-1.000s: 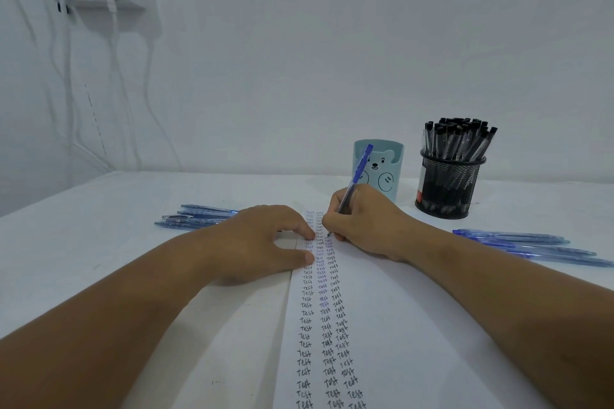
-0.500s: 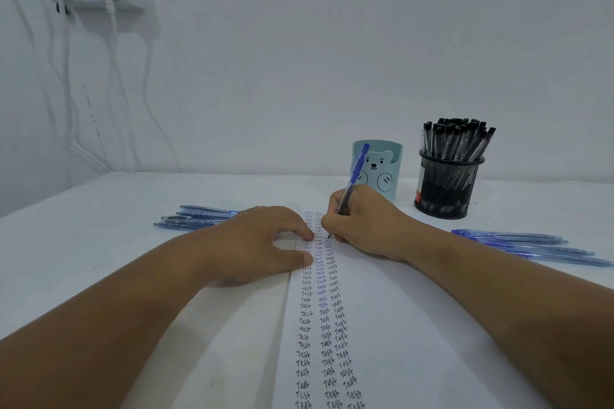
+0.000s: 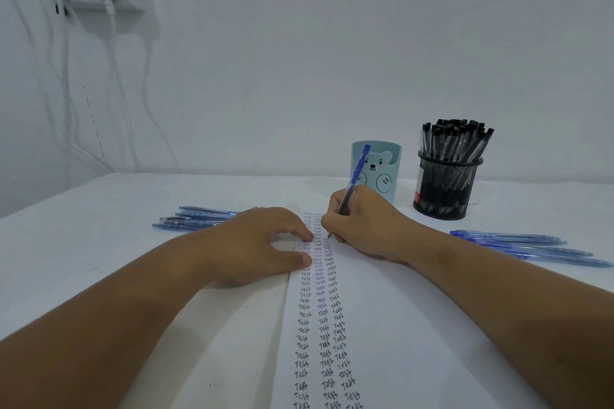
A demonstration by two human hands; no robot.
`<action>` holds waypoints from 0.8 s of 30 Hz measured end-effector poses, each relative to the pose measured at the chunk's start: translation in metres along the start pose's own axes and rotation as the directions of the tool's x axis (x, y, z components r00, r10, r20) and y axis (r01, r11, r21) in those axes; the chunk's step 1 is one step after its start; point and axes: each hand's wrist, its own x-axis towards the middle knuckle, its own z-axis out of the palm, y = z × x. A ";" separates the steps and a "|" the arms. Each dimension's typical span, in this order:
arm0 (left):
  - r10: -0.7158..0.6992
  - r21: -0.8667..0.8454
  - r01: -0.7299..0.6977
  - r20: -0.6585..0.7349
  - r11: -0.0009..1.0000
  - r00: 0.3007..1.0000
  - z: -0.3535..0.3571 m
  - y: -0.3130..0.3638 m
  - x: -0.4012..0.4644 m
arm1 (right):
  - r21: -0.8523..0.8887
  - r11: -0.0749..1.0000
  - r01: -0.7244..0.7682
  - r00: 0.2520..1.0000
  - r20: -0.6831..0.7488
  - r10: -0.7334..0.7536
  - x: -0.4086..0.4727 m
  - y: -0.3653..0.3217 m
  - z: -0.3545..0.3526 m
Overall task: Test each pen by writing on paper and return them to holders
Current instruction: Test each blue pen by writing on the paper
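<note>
Head view: black pens (image 3: 456,139) in mesh holder (image 3: 447,191)

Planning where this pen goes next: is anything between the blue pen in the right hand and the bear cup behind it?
Nothing visible. The blue pen, gripped by the right hand, stands just in front of the light blue bear cup, whose open top looks clear; its inside is hidden.
</note>
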 end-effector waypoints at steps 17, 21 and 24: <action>-0.028 0.022 0.028 -0.001 0.999 1.000 -0.001 0.004 -0.002 | 0.177 0.984 0.007 0.999 -0.039 0.000 0.001 0.002 0.001; -0.038 0.007 0.038 -0.004 0.999 0.999 0.000 0.003 -0.002 | 0.431 0.899 0.076 0.987 -0.163 -0.006 -0.004 0.003 -0.005; -0.029 0.005 0.029 -0.009 1.000 1.000 0.001 0.002 -0.001 | 0.154 0.966 0.210 0.950 -0.264 -0.164 -0.007 0.001 -0.008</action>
